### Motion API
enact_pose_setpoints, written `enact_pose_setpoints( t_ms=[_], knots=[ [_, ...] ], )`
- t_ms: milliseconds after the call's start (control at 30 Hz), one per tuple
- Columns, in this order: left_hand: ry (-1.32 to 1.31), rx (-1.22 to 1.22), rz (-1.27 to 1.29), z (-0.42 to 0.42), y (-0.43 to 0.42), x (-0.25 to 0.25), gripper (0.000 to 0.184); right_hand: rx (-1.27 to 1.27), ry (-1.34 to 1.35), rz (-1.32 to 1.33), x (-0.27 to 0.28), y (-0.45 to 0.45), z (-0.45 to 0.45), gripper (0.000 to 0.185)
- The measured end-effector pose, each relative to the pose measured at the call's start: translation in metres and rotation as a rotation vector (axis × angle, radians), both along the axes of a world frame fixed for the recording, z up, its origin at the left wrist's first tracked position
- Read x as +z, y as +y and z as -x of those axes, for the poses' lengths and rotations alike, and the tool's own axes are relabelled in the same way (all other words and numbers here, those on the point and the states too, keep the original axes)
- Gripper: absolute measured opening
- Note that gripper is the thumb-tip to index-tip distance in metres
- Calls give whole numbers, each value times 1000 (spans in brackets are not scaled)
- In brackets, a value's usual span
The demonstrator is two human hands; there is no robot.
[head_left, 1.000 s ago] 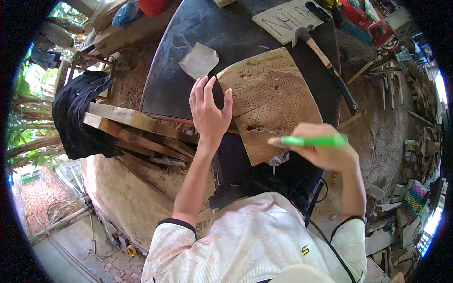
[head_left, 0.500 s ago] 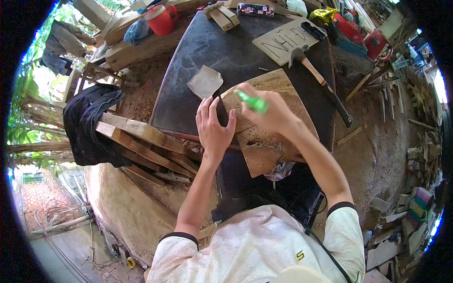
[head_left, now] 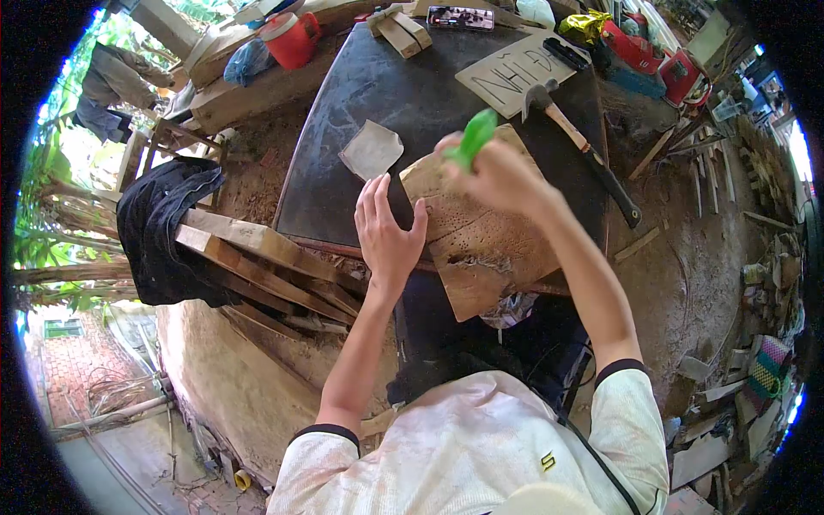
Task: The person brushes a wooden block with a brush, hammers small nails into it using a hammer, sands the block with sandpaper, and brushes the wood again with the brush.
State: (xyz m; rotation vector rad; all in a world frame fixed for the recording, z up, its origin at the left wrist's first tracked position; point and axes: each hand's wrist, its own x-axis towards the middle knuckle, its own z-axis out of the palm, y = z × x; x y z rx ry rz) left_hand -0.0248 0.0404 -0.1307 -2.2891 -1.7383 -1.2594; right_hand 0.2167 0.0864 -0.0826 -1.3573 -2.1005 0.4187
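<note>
A wooden board (head_left: 455,227) with many small holes and a rough hollow lies at the near edge of the dark table (head_left: 335,112). My left hand (head_left: 390,232) is open by the board's left edge, fingers stretched and thumb apart. Above the board's far part, my right hand (head_left: 502,176) is closed around a green object (head_left: 477,137), blurred by motion; its kind and lower end cannot be made out. A greyish, square-like sheet (head_left: 372,150) lies beyond my left fingertips. To the right rests a claw hammer (head_left: 584,150) with a wood and black handle.
A lettered board (head_left: 506,75) lies at the back with a black object (head_left: 566,53) on it. Behind are a phone (head_left: 461,17) and wood blocks (head_left: 400,34). Timber pieces (head_left: 257,262) with a dark cloth (head_left: 163,227) jut in at left. A red jug (head_left: 290,41) stands back left.
My right hand has shifted slightly, and the green object has tilted from nearly level to pointing up and away. My left hand stays by the board.
</note>
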Motion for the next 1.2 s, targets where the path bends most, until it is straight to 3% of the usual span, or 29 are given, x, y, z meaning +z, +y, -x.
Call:
enact_pose_setpoints(
  t_ms=[33, 133, 267, 367, 400, 433, 500, 600, 700, 733, 767, 833, 933, 967, 1033, 1133, 1167, 1200],
  knots=[
    [5, 4, -6, 0, 0, 0, 62, -85, 21, 68, 9, 8, -13, 39],
    [-6, 7, 6, 0, 0, 0, 62, -484, -355, 72, 46, 10, -21, 32],
    [-1, 5, 12, 1, 0, -1, 62, -36, 36, -53, 20, -33, 4, 32],
    [2, 3, 4, 1, 1, -1, 62, 163, 100, -17, 11, -30, -17, 36],
    [1, 3, -1, 1, 1, -1, 61, 42, 82, -96, 15, -25, -31, 36],
    [0, 1, -5, 1, 0, -1, 61, -209, -115, 32, 19, -19, -44, 36],
    [-11, 5, -1, 0, 0, 0, 61, -438, -158, -33, 25, -27, -39, 35],
    [-7, 3, 3, 1, 0, -1, 60, -155, -197, -34, 21, -67, 2, 35],
    [-3, -2, -4, 0, 1, 0, 60, 307, 250, 61, 26, -92, 14, 34],
    [-2, -2, -8, 0, 0, 0, 60, 261, 281, 161, 17, -90, -1, 34],
    [-5, -3, -14, 0, 0, -1, 59, 163, 135, 100, 15, -77, -21, 39],
    [-10, -3, -29, 0, 1, -2, 59, -252, 39, 145, 19, -67, -52, 38],
    [0, -4, -18, 0, 1, 0, 59, -422, -143, 24, 20, -85, -27, 36],
    [0, -4, -16, 0, 0, 0, 59, -291, -238, -41, 21, -96, -12, 36],
    [-3, -6, -14, 0, 0, -1, 59, 25, -71, -1, 20, -123, 7, 31],
    [-6, -4, -16, -1, 0, 1, 59, 196, 387, 340, 32, -133, -9, 27],
    [-4, 0, -18, -1, -1, 2, 58, 49, 221, 199, 23, -126, -25, 27],
    [-4, -3, -20, -1, -1, 1, 58, -157, 203, 224, 37, -129, -33, 26]
  ],
)
